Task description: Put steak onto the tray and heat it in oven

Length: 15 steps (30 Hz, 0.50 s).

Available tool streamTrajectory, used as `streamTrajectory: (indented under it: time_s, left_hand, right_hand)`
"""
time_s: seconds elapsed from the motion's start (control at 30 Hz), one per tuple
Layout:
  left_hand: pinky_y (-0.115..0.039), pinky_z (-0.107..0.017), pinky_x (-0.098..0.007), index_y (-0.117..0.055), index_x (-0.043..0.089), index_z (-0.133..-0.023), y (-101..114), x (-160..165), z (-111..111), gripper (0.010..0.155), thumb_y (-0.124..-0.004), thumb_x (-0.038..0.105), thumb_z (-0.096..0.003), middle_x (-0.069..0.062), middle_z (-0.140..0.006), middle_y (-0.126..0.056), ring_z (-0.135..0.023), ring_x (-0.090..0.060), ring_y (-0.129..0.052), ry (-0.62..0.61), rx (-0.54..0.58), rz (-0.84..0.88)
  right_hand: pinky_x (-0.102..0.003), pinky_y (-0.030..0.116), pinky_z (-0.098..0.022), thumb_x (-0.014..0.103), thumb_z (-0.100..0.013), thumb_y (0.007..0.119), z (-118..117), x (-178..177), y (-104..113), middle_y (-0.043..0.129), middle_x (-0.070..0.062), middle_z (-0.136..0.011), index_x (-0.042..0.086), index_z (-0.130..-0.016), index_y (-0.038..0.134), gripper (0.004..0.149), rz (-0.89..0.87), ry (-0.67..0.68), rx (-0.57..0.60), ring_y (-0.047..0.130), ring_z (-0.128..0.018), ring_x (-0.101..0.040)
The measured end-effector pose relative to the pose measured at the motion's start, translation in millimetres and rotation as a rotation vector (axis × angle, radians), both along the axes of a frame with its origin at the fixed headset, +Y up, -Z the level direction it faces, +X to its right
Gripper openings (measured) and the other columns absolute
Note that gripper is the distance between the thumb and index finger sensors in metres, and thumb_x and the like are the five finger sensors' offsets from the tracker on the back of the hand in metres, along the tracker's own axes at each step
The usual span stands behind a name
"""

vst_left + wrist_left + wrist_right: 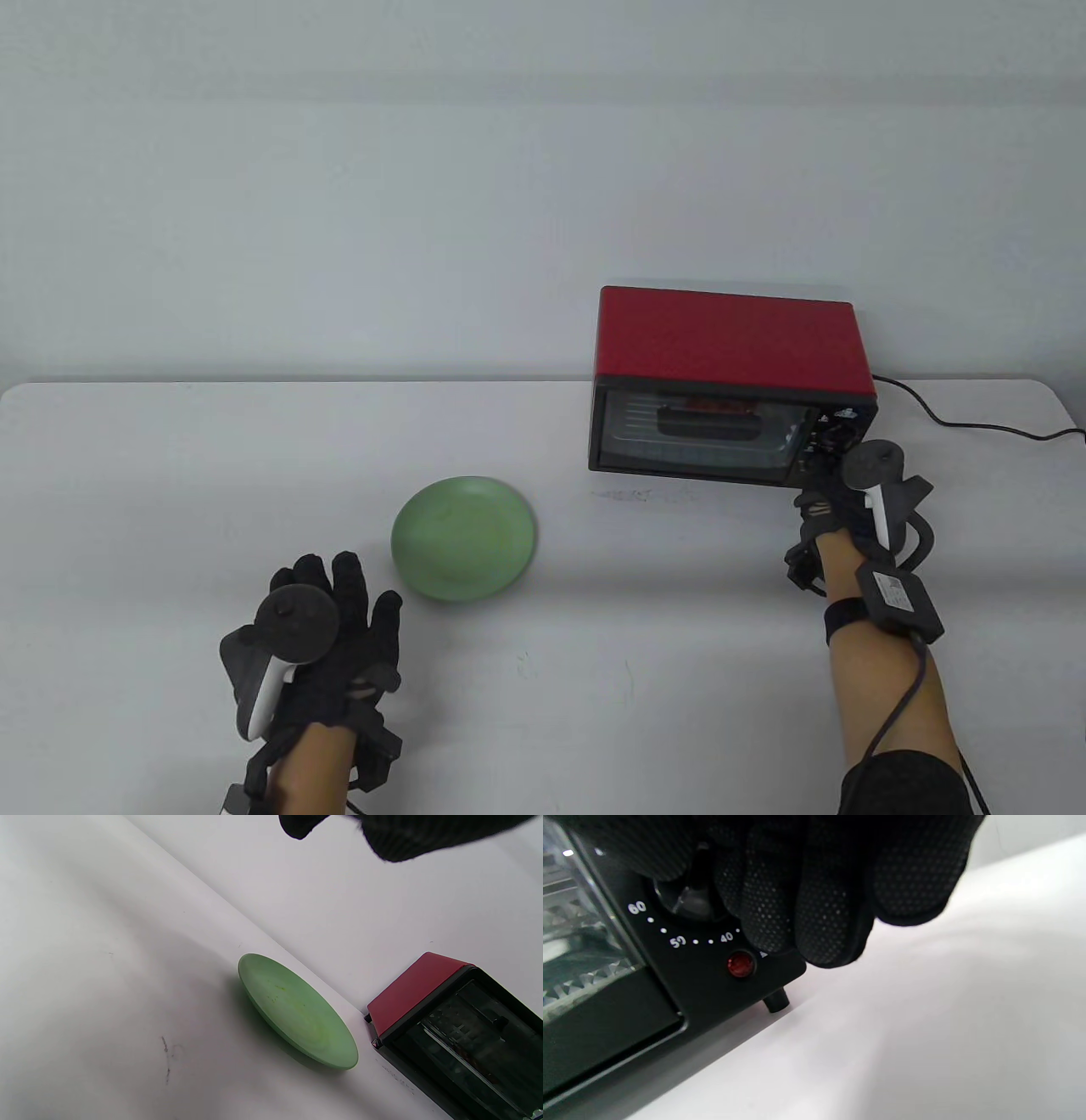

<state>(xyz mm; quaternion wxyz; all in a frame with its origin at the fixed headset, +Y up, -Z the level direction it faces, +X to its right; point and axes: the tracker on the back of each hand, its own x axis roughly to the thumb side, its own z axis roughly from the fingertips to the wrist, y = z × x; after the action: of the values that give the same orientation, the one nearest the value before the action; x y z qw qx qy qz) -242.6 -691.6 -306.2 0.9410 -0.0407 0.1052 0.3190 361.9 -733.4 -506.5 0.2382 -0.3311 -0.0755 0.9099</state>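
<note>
Right hand (836,501) pinches the small, stiff black timer knob (689,902) on the red metal toaster oven (730,386); left hand (331,628) rests released on the counter.

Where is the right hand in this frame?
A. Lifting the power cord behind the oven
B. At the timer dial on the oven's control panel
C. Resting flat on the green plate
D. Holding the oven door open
B: the right wrist view shows the right hand with fingers curled at the dial above the red light on the oven; the door is shut and the plate lies untouched.
</note>
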Motion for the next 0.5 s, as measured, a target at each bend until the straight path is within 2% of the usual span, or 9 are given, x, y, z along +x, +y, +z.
streamTrajectory:
  time_s: [0.1, 0.2, 0.33, 0.37, 0.4, 0.43, 0.5]
  left_hand:
    - [-0.016, -0.077, -0.059, -0.036, 0.033, -0.113, 0, 0, 0, 0.077, -0.061, 0.065, -0.0477, -0.006, -0.117, -0.014, -0.112, -0.039, -0.005, 0.000, -0.004, -0.001]
    - [-0.016, -0.077, -0.059, -0.035, 0.033, -0.113, -1, 0, -1, 0.077, -0.061, 0.065, -0.0476, -0.006, -0.117, -0.014, -0.112, -0.039, -0.005, 0.001, -0.008, -0.001]
    - [-0.016, -0.077, -0.059, -0.035, 0.033, -0.113, -1, 0, -1, 0.077, -0.061, 0.065, -0.0477, -0.006, -0.117, -0.014, -0.112, -0.039, -0.005, 0.000, -0.011, -0.002]
    - [-0.016, -0.077, -0.059, -0.036, 0.033, -0.113, -1, 1, -1, 0.077, -0.061, 0.065, -0.0476, -0.006, -0.117, -0.014, -0.112, -0.039, -0.005, 0.000, -0.011, -0.002]
    - [-0.016, -0.077, -0.059, -0.035, 0.033, -0.113, -1, 0, -1, 0.077, -0.061, 0.065, -0.0476, -0.006, -0.117, -0.014, -0.112, -0.039, -0.005, 0.000, -0.011, -0.002]
    - [-0.016, -0.077, -0.059, -0.035, 0.033, -0.113, -1, 0, -1, 0.077, -0.061, 0.065, -0.0477, -0.006, -0.117, -0.013, -0.112, -0.039, -0.005, 0.000, -0.010, -0.001]
    - [-0.016, -0.077, -0.059, -0.035, 0.033, -0.113, -1, 0, -1, 0.077, -0.061, 0.065, -0.0476, -0.006, -0.117, -0.014, -0.112, -0.039, -0.005, 0.000, -0.008, 0.002]
  right_hand:
    - [-0.035, 0.090, -0.044, 0.060, -0.072, 0.046, 2, 7, -8, 0.091, 0.021, -0.071, 0.050, -0.062, 0.081, 0.037, -0.206, -0.031, 0.021, 0.101, -0.058, -0.006]
    - [-0.036, 0.089, -0.045, 0.059, -0.071, 0.048, 4, 12, -15, 0.089, 0.021, -0.075, 0.047, -0.066, 0.081, 0.035, -0.407, -0.047, 0.049, 0.100, -0.060, -0.007]
    - [-0.034, 0.089, -0.045, 0.058, -0.070, 0.049, 4, 12, -17, 0.088, 0.019, -0.075, 0.048, -0.070, 0.078, 0.030, -0.419, -0.046, 0.056, 0.099, -0.059, -0.006]
    - [-0.034, 0.089, -0.045, 0.058, -0.071, 0.048, 4, 12, -18, 0.088, 0.019, -0.076, 0.053, -0.069, 0.075, 0.028, -0.427, -0.049, 0.059, 0.099, -0.059, -0.006]
    - [-0.034, 0.089, -0.046, 0.058, -0.071, 0.049, 4, 12, -19, 0.087, 0.024, -0.075, 0.053, -0.068, 0.076, 0.028, -0.434, -0.051, 0.061, 0.099, -0.060, -0.006]
    - [-0.034, 0.088, -0.046, 0.058, -0.070, 0.049, 5, 12, -19, 0.087, 0.019, -0.076, 0.053, -0.069, 0.076, 0.027, -0.450, -0.055, 0.061, 0.099, -0.060, -0.006]
    - [-0.035, 0.088, -0.047, 0.058, -0.070, 0.049, 6, 12, -20, 0.087, 0.019, -0.077, 0.053, -0.069, 0.076, 0.027, -0.463, -0.055, 0.064, 0.098, -0.061, -0.007]
